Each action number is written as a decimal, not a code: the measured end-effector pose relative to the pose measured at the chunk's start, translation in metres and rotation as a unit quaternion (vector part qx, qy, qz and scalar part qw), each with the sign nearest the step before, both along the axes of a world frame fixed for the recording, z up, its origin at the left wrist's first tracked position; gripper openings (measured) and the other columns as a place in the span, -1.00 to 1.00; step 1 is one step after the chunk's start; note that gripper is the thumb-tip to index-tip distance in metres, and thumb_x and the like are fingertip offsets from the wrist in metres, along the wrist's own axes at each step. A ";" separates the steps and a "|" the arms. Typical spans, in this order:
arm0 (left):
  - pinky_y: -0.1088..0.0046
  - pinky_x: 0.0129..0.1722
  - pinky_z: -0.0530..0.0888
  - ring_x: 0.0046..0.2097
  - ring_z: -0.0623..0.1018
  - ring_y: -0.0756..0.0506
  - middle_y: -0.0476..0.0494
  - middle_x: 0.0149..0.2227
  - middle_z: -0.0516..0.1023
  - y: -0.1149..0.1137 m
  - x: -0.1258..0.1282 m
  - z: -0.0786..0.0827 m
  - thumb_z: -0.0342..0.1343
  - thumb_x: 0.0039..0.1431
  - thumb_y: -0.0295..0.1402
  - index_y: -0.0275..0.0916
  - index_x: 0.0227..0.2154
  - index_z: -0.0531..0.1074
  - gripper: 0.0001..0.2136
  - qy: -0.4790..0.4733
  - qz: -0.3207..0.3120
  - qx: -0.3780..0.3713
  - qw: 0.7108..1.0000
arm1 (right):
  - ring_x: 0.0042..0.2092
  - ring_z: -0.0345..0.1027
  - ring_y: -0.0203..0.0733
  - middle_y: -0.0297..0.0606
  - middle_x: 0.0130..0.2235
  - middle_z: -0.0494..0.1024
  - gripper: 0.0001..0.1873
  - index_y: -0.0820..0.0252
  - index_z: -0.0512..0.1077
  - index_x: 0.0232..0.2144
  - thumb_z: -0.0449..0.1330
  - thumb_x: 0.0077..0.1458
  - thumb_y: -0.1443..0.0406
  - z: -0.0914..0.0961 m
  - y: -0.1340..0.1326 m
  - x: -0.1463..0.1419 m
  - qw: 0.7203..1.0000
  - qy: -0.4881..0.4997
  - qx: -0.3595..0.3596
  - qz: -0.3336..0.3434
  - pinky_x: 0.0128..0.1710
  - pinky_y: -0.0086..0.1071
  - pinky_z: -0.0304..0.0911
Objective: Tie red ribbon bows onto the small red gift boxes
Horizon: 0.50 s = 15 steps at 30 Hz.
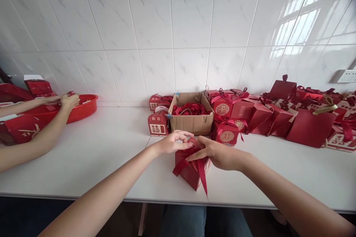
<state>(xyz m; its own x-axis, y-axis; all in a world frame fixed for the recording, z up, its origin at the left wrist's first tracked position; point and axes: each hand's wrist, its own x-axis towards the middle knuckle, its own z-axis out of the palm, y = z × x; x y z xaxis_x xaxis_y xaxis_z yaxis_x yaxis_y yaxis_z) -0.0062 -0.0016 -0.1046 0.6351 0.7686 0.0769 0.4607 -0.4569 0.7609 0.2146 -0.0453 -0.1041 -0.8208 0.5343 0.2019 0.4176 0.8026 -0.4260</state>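
Observation:
A red gift box stands on the table before me, one corner turned towards me. A red ribbon is tied over its top, with two loose tails hanging down the sides. At the top of the box, my left hand pinches the ribbon from the left, its other fingers curved above. From the right, my right hand has its thumb and forefinger closed at the bow. The knot itself is partly hidden under my fingers.
Behind the box stands a cardboard carton of red ribbons. Small red boxes flank it; many more red boxes fill the right. At left, another person's hands work over a red basin.

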 end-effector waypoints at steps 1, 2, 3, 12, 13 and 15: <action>0.17 0.20 0.14 0.19 0.24 -0.17 -0.07 0.12 0.37 0.000 0.001 0.001 0.11 0.07 -0.15 -0.22 -0.63 0.35 -0.71 -0.004 -0.008 -0.007 1.000 | -0.10 0.24 -0.22 -0.20 -0.16 0.24 -0.29 -0.09 0.40 0.02 -0.07 -0.03 0.66 0.001 0.000 0.000 1.000 0.002 0.000 0.004 -0.12 -0.35 0.29; 0.17 0.19 0.14 0.19 0.25 -0.17 -0.08 0.12 0.37 -0.001 0.002 0.002 0.11 0.08 -0.16 -0.22 -0.62 0.36 -0.72 -0.005 -0.016 -0.006 1.000 | -0.08 0.24 -0.22 -0.20 -0.15 0.24 -0.29 -0.09 0.40 0.02 -0.07 -0.04 0.67 0.001 0.000 0.000 1.000 0.002 -0.001 0.006 -0.10 -0.34 0.28; 0.16 0.20 0.14 0.20 0.23 -0.18 -0.07 0.13 0.37 -0.001 0.002 0.003 0.10 0.08 -0.16 -0.21 -0.59 0.38 -0.74 -0.004 -0.020 0.001 1.000 | -0.07 0.24 -0.21 -0.19 -0.15 0.25 -0.28 -0.09 0.40 0.02 -0.08 -0.04 0.67 0.001 0.000 0.001 1.000 0.002 -0.003 0.007 -0.10 -0.34 0.28; 0.12 0.21 0.07 0.21 0.17 -0.21 -0.04 0.13 0.36 0.000 0.004 0.003 0.11 0.07 -0.14 -0.20 -0.62 0.40 -0.72 0.026 -0.036 0.035 0.998 | -0.04 0.26 -0.20 -0.19 -0.09 0.26 -0.22 -0.13 0.38 0.03 -0.09 -0.07 0.69 -0.001 0.001 0.005 1.000 -0.007 -0.013 0.001 -0.09 -0.31 0.29; 0.12 0.21 0.07 0.21 0.17 -0.20 -0.04 0.14 0.35 0.002 0.004 0.003 0.11 0.07 -0.15 -0.20 -0.61 0.39 -0.73 0.024 -0.033 0.041 0.998 | -0.03 0.25 -0.20 -0.19 -0.08 0.26 -0.22 -0.14 0.37 0.03 -0.09 -0.08 0.69 0.000 0.000 0.005 1.000 -0.012 -0.016 -0.002 -0.09 -0.30 0.29; 0.12 0.21 0.06 0.22 0.16 -0.19 -0.02 0.14 0.35 0.005 0.004 0.002 0.10 0.08 -0.18 -0.21 -0.61 0.37 -0.74 0.021 -0.023 0.047 0.998 | -0.04 0.26 -0.19 -0.20 -0.06 0.27 -0.22 -0.16 0.37 0.04 -0.08 -0.08 0.69 0.001 -0.002 0.005 0.999 -0.028 -0.024 -0.013 -0.12 -0.31 0.31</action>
<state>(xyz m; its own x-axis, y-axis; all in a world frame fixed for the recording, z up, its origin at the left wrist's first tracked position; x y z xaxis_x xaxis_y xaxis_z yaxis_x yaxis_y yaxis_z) -0.0023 0.0039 -0.1023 0.6736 0.7293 0.1197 0.4682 -0.5464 0.6945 0.2194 -0.0470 -0.1030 -0.8164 0.5630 0.1290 0.4619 0.7704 -0.4394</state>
